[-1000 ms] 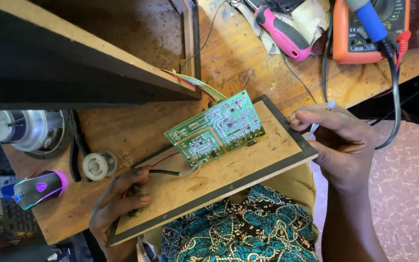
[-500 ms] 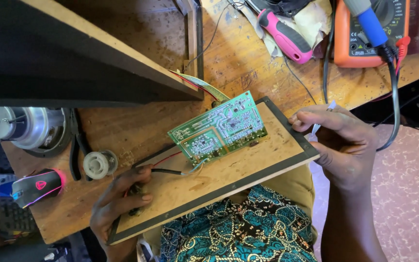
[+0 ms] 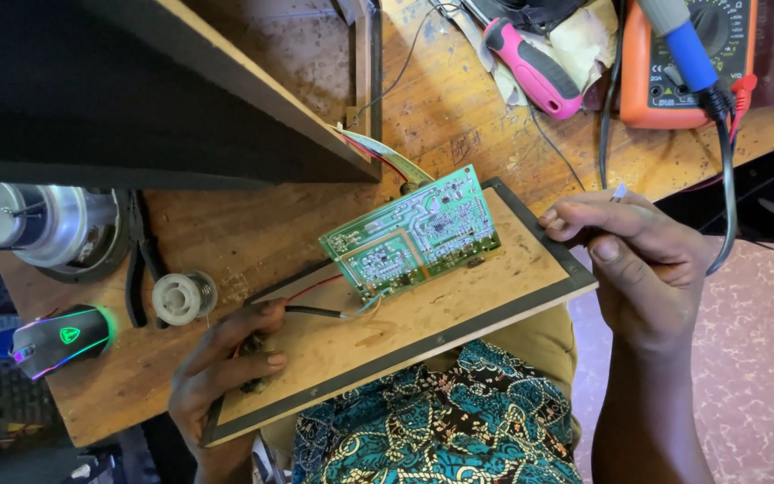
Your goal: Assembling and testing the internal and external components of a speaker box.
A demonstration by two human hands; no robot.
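- My left hand (image 3: 230,363) lies on the near-left corner of the wooden board (image 3: 494,287), fingers curled and pressed down over a small dark thing I cannot make out, right where the black wire (image 3: 315,311) and the red wire (image 3: 311,289) run in
- My right hand (image 3: 642,264) sits at the board's right edge, fingers drawn together with the thumb laid over them; a small pale tip (image 3: 618,190) pokes out above the knuckles, so I judge I am pinching something thin, though what it is stays hidden
- The green circuit board (image 3: 414,233) lies solder side up on the far middle of the wooden board, between my two hands
- Its long axis runs slantwise, low at the left end nearest me, rising toward the far right
- From my right hand it lies to the left and just slightly away; my fingertips point at its right short end and are near it, not touching
- From my left hand it lies up and to the right, further off, joined only by the wires that meet its near-left corner
- So the right hand is the nearer one to the circuit board, and the left is the nearer one to the wire ends
- A flat ribbon cable (image 3: 387,157) leaves the board's far edge toward the dark box (image 3: 136,90)
- Well apart: solder spool (image 3: 183,298), lit mouse (image 3: 60,339), orange multimeter (image 3: 687,63), pink-handled tool (image 3: 530,67)
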